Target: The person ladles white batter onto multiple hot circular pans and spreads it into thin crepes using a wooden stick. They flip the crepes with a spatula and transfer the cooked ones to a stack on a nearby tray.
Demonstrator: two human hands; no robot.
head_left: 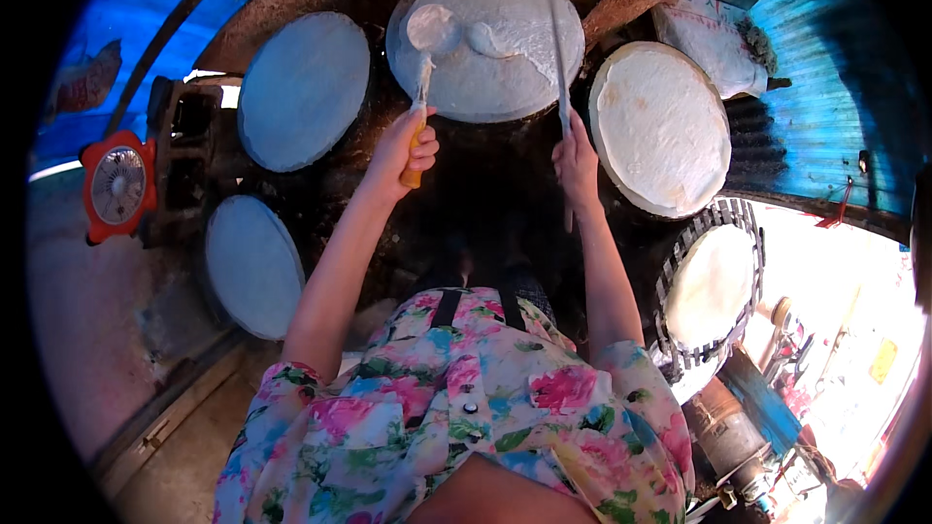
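Note:
My left hand (402, 149) is closed round the yellow handle of a ladle (433, 31), whose round bowl is smeared with white batter. That bowl is over the left part of a large round griddle (456, 92) at the far middle. White batter (515, 56) lies on the griddle, with a thick ridge beside the bowl. My right hand (577, 163) grips a long, thin, flat spatula (560, 63), its blade reaching over the griddle's right side. I cannot tell whether the blade touches the batter.
Two pale round griddles (305, 92) (254, 267) stand on my left. A white flatbread (660, 128) covers a round plate at right; below it another pale round (714, 281) lies within a dark slatted rim. A red fan (119, 186) is far left, a rusty cylinder (726, 427) lower right.

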